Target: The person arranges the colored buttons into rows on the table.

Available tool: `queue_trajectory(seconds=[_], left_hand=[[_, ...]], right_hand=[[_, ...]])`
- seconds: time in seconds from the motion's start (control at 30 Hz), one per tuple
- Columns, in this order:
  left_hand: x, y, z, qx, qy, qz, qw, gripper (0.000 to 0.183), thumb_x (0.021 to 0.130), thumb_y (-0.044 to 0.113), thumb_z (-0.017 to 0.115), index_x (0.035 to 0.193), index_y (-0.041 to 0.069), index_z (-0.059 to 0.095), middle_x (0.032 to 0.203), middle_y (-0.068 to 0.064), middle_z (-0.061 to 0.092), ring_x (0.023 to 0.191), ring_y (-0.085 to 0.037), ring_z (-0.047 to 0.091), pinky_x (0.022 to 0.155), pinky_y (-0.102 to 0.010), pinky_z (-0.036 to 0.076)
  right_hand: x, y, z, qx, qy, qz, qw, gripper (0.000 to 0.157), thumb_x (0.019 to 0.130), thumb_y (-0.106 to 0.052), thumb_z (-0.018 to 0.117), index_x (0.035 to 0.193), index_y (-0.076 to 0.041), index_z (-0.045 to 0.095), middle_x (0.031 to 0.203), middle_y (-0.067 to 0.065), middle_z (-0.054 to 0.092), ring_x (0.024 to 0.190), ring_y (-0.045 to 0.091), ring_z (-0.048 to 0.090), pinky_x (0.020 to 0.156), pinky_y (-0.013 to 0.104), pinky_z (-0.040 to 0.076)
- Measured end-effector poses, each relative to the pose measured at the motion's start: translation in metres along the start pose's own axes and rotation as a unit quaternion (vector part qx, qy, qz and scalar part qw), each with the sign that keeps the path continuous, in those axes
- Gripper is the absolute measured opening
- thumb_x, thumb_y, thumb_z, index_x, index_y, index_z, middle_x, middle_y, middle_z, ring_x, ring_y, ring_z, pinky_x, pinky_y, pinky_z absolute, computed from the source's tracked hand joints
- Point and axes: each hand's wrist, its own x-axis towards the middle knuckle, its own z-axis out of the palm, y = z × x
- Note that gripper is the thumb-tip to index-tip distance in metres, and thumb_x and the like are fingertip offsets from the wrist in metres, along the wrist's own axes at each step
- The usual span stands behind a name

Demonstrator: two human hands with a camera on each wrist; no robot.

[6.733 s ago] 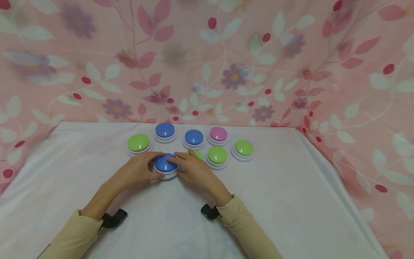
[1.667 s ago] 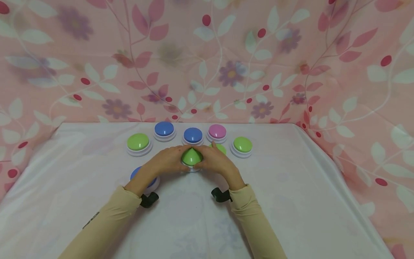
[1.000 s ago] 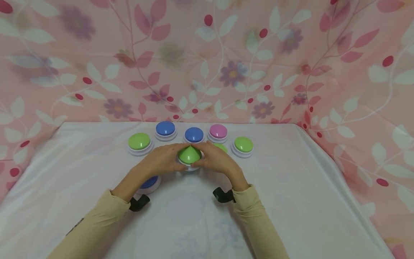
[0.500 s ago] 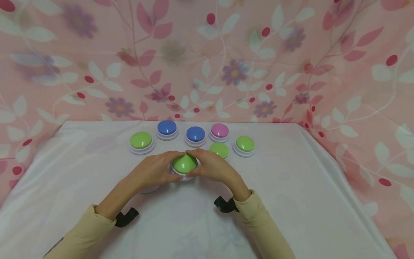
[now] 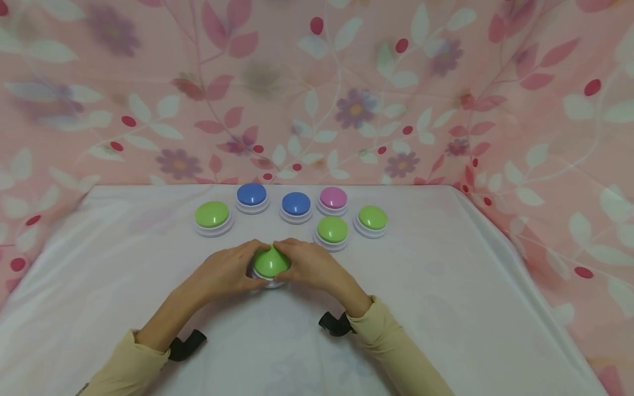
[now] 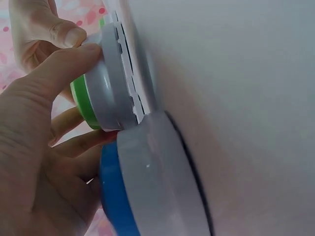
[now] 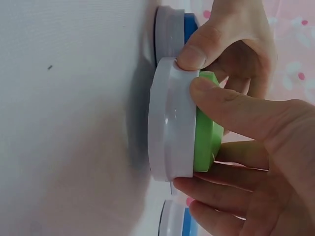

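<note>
A green dome push button on a round white base is held between both hands near the middle of the table. My left hand grips its left side, and my right hand grips its right side. In the left wrist view the thumbs press the white base, and part of its slotted underside shows. The right wrist view shows a shadow between the base and the cloth. Close beside my left hand stands a blue push button, hidden behind that hand in the head view.
Behind the hands stand a green button at left, two blue buttons, a pink button and two more green ones. White cloth covers the table. A pink floral curtain hangs behind.
Earlier, both hands moved a blue button left and toward me, then took hold of the green one. Since then they have carried the green button left and toward me, out of the group.
</note>
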Motion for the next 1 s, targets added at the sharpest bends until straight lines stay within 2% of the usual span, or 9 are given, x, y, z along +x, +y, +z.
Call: queue_trajectory(seconds=[0.1, 0.33, 0.7, 0.87, 1.0], left_hand=[[-0.003, -0.0023, 0.0014, 0.009, -0.001, 0.0, 1.0, 0.067, 0.075, 0.037, 0.085, 0.127, 0.008, 0.055, 0.117, -0.006, 0.066, 0.1, -0.019, 0.065, 0.087, -0.041, 0.056], [-0.0059, -0.0043, 0.0043, 0.043, -0.004, 0.014, 0.999, 0.063, 0.073, 0.037, 0.087, 0.119, 0.01, 0.054, 0.102, -0.005, 0.061, 0.085, -0.018, 0.063, 0.07, -0.036, 0.055], [-0.0023, -0.0041, 0.0062, 0.049, 0.002, 0.02, 0.9986, 0.063, 0.072, 0.041, 0.086, 0.117, 0.01, 0.053, 0.101, -0.003, 0.061, 0.085, -0.017, 0.062, 0.066, -0.032, 0.053], [-0.0013, -0.005, 0.0064, 0.038, -0.007, 0.011, 0.9992, 0.062, 0.074, 0.041, 0.085, 0.118, 0.011, 0.053, 0.105, -0.002, 0.063, 0.1, -0.026, 0.065, 0.072, -0.037, 0.055], [-0.0017, -0.0054, 0.0057, 0.034, -0.01, 0.011, 0.9993, 0.065, 0.075, 0.041, 0.085, 0.121, 0.009, 0.052, 0.113, -0.005, 0.065, 0.117, -0.039, 0.061, 0.082, -0.045, 0.057]], right_hand=[[0.0012, -0.0025, 0.0041, -0.005, -0.003, -0.002, 1.0, 0.073, 0.083, -0.036, 0.08, 0.145, -0.012, 0.05, 0.14, 0.003, 0.058, 0.12, 0.015, 0.059, 0.1, 0.027, 0.048], [0.0004, -0.008, 0.01, -0.021, -0.009, 0.006, 1.0, 0.073, 0.084, -0.036, 0.079, 0.146, -0.012, 0.049, 0.141, 0.004, 0.056, 0.118, 0.016, 0.06, 0.098, 0.028, 0.049], [-0.0016, -0.0079, 0.009, -0.034, -0.01, 0.012, 0.999, 0.073, 0.086, -0.037, 0.078, 0.147, -0.011, 0.047, 0.142, 0.005, 0.054, 0.115, 0.018, 0.062, 0.096, 0.029, 0.051], [-0.0013, -0.0066, 0.0087, -0.031, -0.013, 0.011, 0.999, 0.073, 0.086, -0.036, 0.077, 0.148, -0.011, 0.046, 0.142, 0.005, 0.054, 0.115, 0.019, 0.062, 0.096, 0.03, 0.051], [-0.0009, -0.0058, 0.0091, -0.025, -0.016, 0.01, 1.0, 0.073, 0.086, -0.035, 0.077, 0.148, -0.012, 0.046, 0.142, 0.005, 0.054, 0.115, 0.019, 0.061, 0.097, 0.031, 0.051]])
